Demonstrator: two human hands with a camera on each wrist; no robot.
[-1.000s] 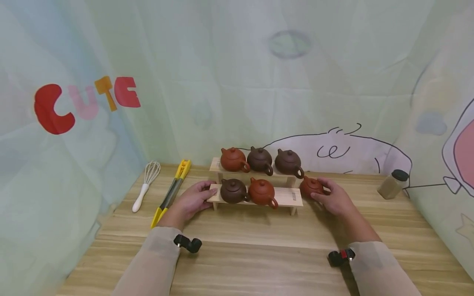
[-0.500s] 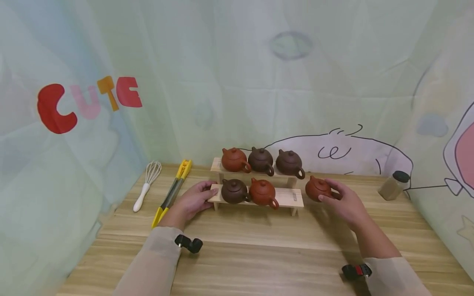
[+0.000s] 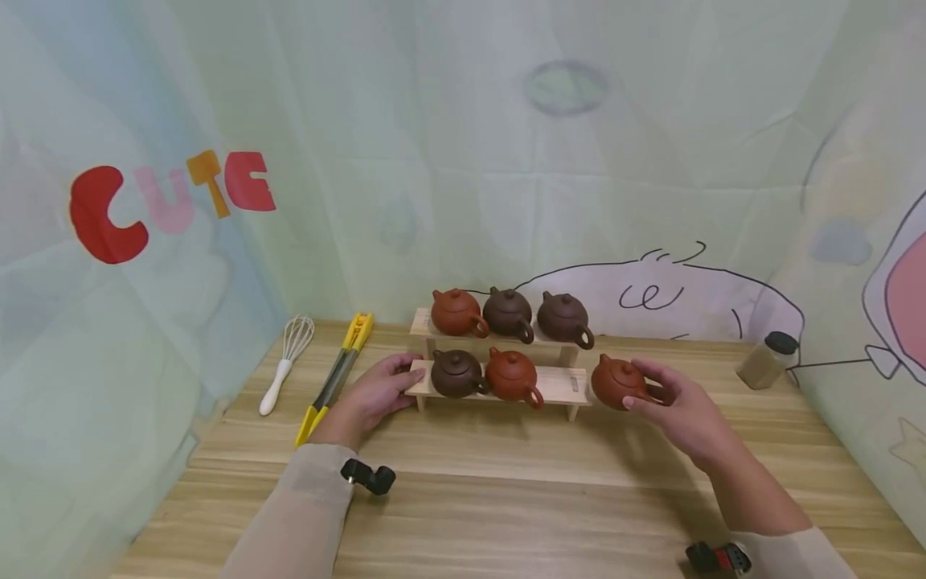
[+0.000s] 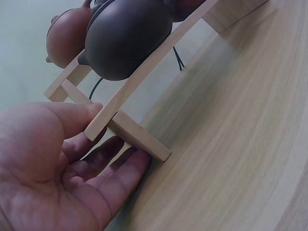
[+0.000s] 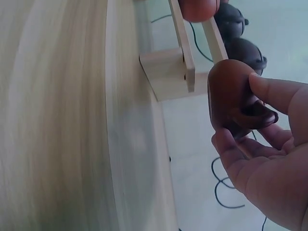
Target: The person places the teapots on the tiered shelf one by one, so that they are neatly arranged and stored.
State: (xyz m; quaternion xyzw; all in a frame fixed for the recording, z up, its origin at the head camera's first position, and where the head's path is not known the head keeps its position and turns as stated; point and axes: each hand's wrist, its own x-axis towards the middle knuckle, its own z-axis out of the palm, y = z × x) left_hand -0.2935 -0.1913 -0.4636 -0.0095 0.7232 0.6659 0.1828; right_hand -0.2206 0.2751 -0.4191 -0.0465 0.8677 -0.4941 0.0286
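Note:
A two-tier wooden stand (image 3: 557, 384) carries small clay teapots. On its upper tier sit a red-brown teapot (image 3: 455, 312) and two dark brown ones. The lower tier bears a dark brown teapot (image 3: 456, 375) and a red-brown teapot (image 3: 510, 375), with bare wood at its right end. My left hand (image 3: 376, 394) grips the left end of the lower tier, thumb on top and fingers by the leg (image 4: 139, 134). Beside the right end, my right hand (image 3: 683, 410) holds another red-brown teapot (image 3: 616, 383) from its handle side; the right wrist view shows this teapot (image 5: 231, 91) raised off the table.
Left of the stand lie a white-handled whisk (image 3: 285, 366) and yellow-and-grey tongs (image 3: 336, 378). A jar with a black lid (image 3: 767, 362) stands at the right back of the wooden table (image 3: 506, 515). A printed cloth (image 3: 477, 161) hangs behind.
My right hand has lifted the red-brown teapot and brought it slightly right and nearer to me, beside the lower tier. My left hand stays on the stand.

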